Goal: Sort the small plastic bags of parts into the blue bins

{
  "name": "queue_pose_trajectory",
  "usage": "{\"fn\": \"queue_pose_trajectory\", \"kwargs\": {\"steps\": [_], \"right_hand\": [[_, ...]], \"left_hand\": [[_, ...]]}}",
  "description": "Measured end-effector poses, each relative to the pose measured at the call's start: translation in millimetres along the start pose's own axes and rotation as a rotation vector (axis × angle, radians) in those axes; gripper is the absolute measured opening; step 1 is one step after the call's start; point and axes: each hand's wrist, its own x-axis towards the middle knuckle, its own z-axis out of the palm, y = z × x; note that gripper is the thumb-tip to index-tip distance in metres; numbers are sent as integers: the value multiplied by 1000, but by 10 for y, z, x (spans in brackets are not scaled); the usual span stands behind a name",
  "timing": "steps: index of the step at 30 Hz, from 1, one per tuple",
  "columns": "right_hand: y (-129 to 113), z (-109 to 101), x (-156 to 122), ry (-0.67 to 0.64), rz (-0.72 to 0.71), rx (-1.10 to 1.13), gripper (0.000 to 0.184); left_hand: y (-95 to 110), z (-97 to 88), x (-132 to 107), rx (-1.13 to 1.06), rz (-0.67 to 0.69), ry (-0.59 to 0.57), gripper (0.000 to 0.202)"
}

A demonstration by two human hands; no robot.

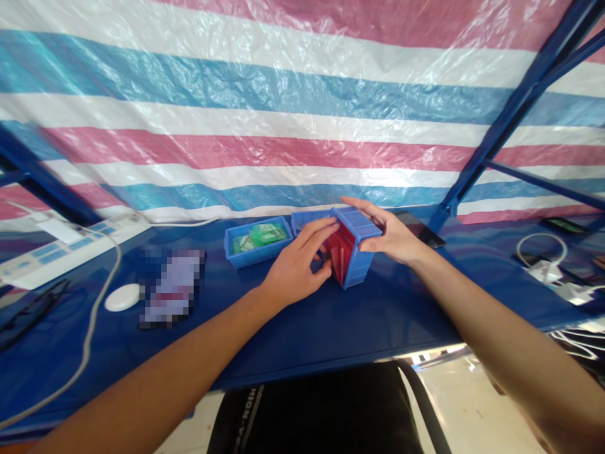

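Observation:
A blue plastic bin is tipped up on its side, its mouth facing left. My right hand grips it from the right, thumb on the near side and fingers over the top. Red flat packets show inside the bin. My left hand is at the bin's mouth beside the packets, its fingers curved and the thumb apart from them; some fingertips are hidden. Left of it sits a second blue bin with green packets. Another blue bin stands behind my left hand, partly hidden.
On the blue table lie a blurred-out phone-like object, a white round object and a white power strip with a cable. A dark flat device lies behind my right hand. White chargers are at the right.

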Motion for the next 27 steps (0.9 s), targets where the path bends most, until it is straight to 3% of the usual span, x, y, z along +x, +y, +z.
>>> {"fn": "queue_pose_trajectory", "kwargs": {"steps": [3,7,14,27], "right_hand": [[-40,49,-11,-23,-19,-16,108],[-92,157,-26,-55,-40,-61,112],[-96,246,-29,-74,-71,-123,117],[-115,273,-22,-86,-59,-122,115]], "left_hand": [[-5,-33,8,127,102,-74,70],[0,-55,8,226,132,-159,69],[-10,-75,26,287,184,-159,67],[75,15,1,258,58,-158,59]]}}
